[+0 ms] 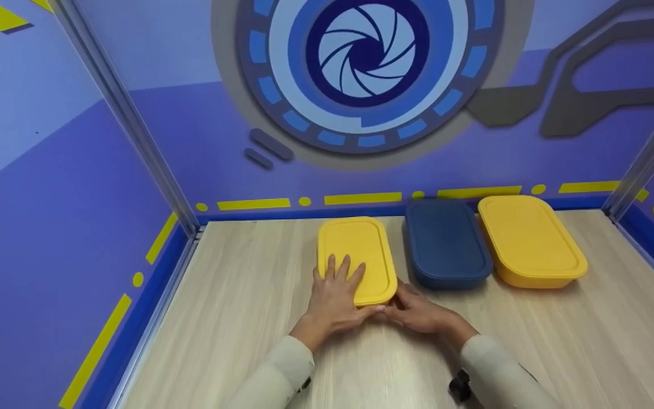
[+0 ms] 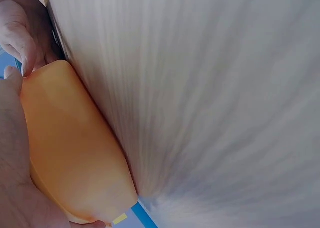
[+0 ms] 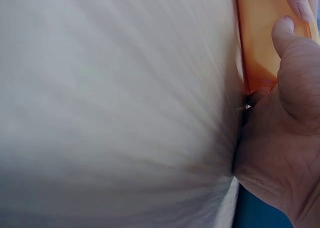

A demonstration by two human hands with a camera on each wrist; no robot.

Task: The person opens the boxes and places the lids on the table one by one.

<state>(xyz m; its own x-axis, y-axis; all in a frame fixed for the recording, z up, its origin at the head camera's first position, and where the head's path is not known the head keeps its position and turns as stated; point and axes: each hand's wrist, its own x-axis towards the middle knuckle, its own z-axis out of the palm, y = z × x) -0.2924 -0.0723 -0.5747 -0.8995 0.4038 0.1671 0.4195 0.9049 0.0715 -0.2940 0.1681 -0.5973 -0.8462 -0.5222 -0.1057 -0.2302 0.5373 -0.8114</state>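
Observation:
A yellow lidded food container (image 1: 369,244) lies on the wooden table, its long side running away from me. My left hand (image 1: 331,304) rests on its lid with fingers spread and straight, the thumb along the near edge. At the near right corner, my right hand (image 1: 422,312) holds the container, thumb on the near wall and fingers round the right side, partly hidden. The left wrist view shows the container's smooth wall (image 2: 75,148) beside the left palm. In the right wrist view, the right thumb (image 3: 284,32) lies against the yellow wall.
A dark blue lidded container (image 1: 446,241) stands just right of the right hand, with a second yellow container (image 1: 534,238) close beside it. Behind them rises a printed blue-purple wall (image 1: 191,142). A small black object (image 1: 460,386) sits by the right sleeve.

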